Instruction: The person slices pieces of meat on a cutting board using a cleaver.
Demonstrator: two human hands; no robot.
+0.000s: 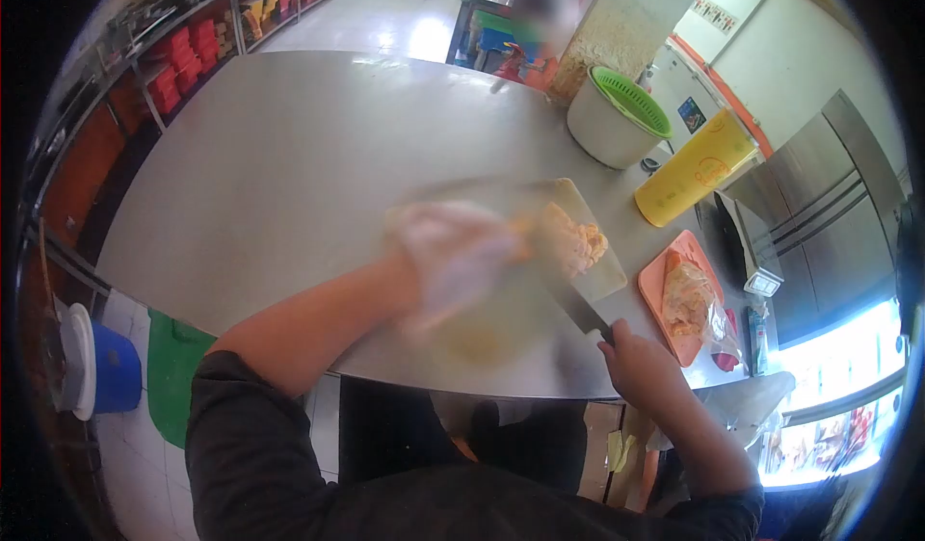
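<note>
My right hand [641,363] is closed around the handle of a knife [578,308], whose blade points up and left over the steel table. My left hand [461,252], in what looks like a thin clear plastic glove, is smeared by blur, so its fingers cannot be made out. It is beside a shallow pale tray [609,276] holding pieces of what looks like raw chicken [578,239]. A hazy patch covers the middle of the table below the left hand and hides what lies there. To the right, a pink cutting board [686,343] bears a clear plastic bag [686,295] of similar food.
On the steel table [279,165], a white tub with a green strainer basket [617,122] stands at the back right. Nearby are a tall yellow container [689,175] and a scale [747,252]. A blue bucket [116,372] is on the floor at left. A blurred person [544,6] appears behind.
</note>
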